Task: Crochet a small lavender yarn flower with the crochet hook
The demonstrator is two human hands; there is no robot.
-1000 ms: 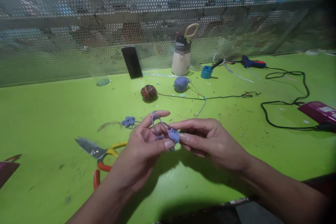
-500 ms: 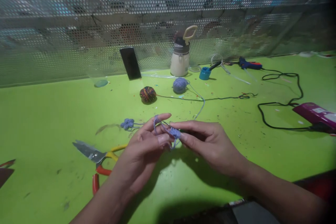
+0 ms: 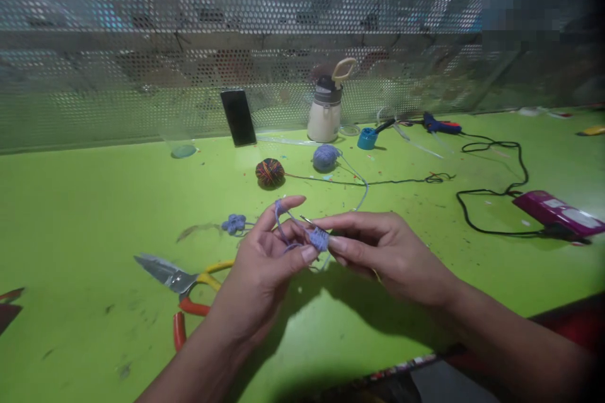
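Note:
A small lavender crochet piece [image 3: 319, 238] sits between my two hands. My left hand [image 3: 271, 249] pinches its edge with the thumb, and lavender yarn [image 3: 280, 208] is wrapped round the raised index finger. In my right hand [image 3: 382, 249] is a thin metal crochet hook [image 3: 308, 221]; its tip points up and left, and its handle is mostly hidden by the fingers. Loops of the piece lie on the hook's shaft. Beyond the hands rests a lavender yarn ball [image 3: 326, 157], its strand running down toward them. A finished-looking lavender crochet flower [image 3: 234, 223] lies left of my left hand.
Scissors [image 3: 174, 280] with yellow and red handles lie by my left forearm. Farther back are a multicolour yarn ball [image 3: 270, 173], a phone [image 3: 238, 118], a bottle [image 3: 324, 113], a blue pot [image 3: 367, 138] and a glue gun [image 3: 442, 124]. A purple power strip [image 3: 558, 211] is at right.
The hook's tip now shows more clearly above the crochet piece, and the yarn loop from the left index finger is spread wider. The view has shifted slightly.

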